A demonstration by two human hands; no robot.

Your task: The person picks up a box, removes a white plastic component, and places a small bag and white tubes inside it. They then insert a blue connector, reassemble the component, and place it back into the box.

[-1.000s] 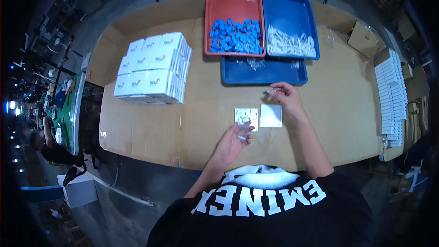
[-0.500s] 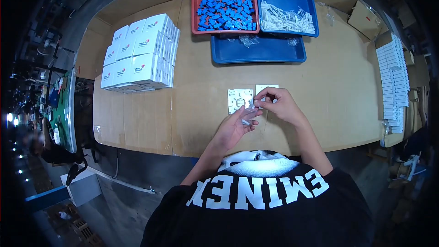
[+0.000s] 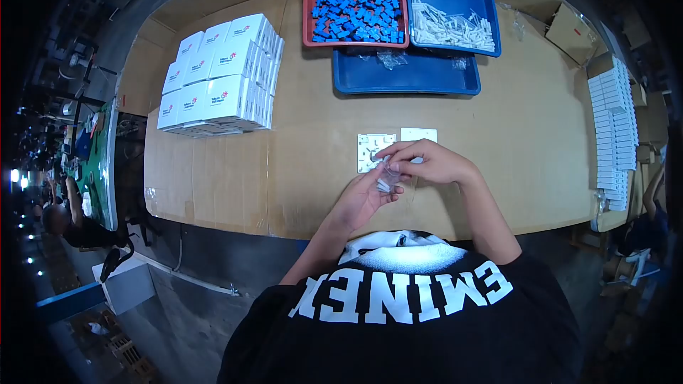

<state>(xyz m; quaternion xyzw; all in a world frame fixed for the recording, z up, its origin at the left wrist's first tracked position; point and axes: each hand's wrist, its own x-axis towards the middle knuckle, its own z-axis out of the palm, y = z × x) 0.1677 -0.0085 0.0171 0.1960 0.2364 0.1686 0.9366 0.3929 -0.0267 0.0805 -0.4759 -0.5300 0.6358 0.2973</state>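
Observation:
My left hand (image 3: 368, 197) lies palm up near the table's front edge, holding a small clear plastic bag with small white parts (image 3: 386, 179). My right hand (image 3: 425, 162) meets it from the right, its fingertips pinching at the top of the same bag. Just behind the hands lie a square white base plate (image 3: 369, 149) with moulded detail and a plain white cover (image 3: 418, 134), side by side. The right hand hides part of the cover.
A red tray of blue parts (image 3: 354, 11) and a blue tray of white parts (image 3: 452, 21) stand at the back, with a third blue tray (image 3: 405, 75) in front of them. Stacked white boxes (image 3: 217, 82) stand left; flat white boxes (image 3: 613, 128) line the right edge.
My right hand came back from near the blue tray to my left hand and now pinches the bag there. The view shifted downward a little.

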